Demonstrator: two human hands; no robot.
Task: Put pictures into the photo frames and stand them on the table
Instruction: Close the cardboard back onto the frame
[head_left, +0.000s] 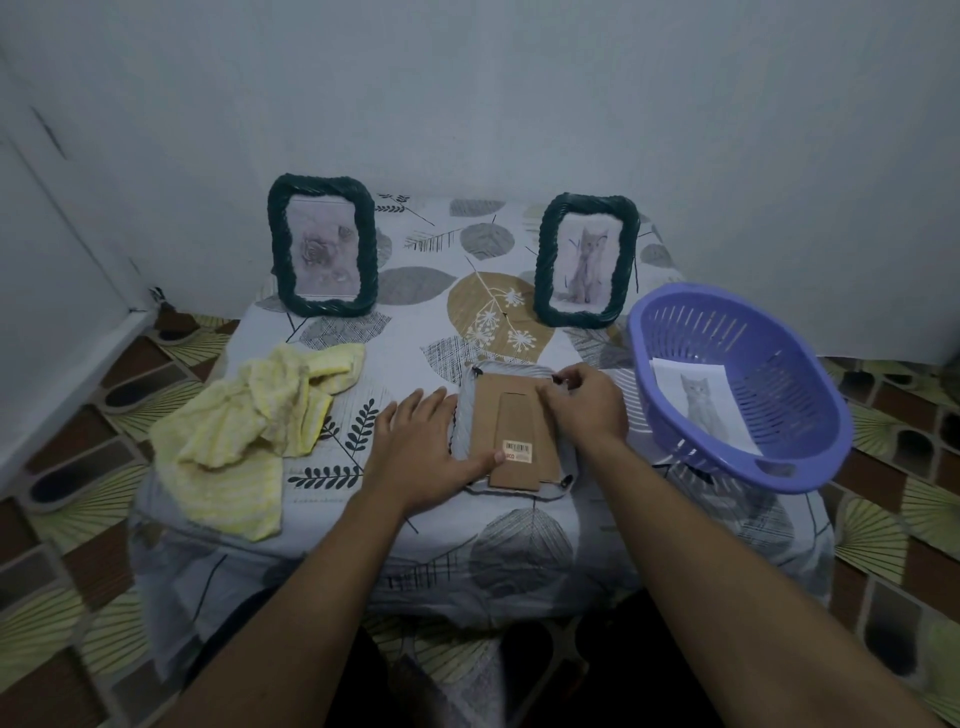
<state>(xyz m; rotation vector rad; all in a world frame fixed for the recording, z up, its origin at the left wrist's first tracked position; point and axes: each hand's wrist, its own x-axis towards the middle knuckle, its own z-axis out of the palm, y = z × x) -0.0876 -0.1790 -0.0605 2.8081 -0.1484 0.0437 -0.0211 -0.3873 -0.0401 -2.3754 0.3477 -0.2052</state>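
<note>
A photo frame (514, 431) lies face down at the middle of the table, its brown cardboard back and stand flap up. My left hand (426, 452) lies flat on the frame's left side, thumb pressing near the barcode sticker. My right hand (584, 400) has its fingers curled at the frame's upper right edge, pinching at the back there. Two dark green frames stand at the back: one with a rose picture (322, 249) on the left, one with a cat picture (587, 260) on the right. A loose cat picture (698, 400) lies in the purple basket (779, 467).
A crumpled yellow cloth (249, 436) lies on the table's left part. The purple basket overhangs the right edge. The small table (415, 322) wears a leaf-print cover and stands against a pale wall. Patterned floor surrounds it.
</note>
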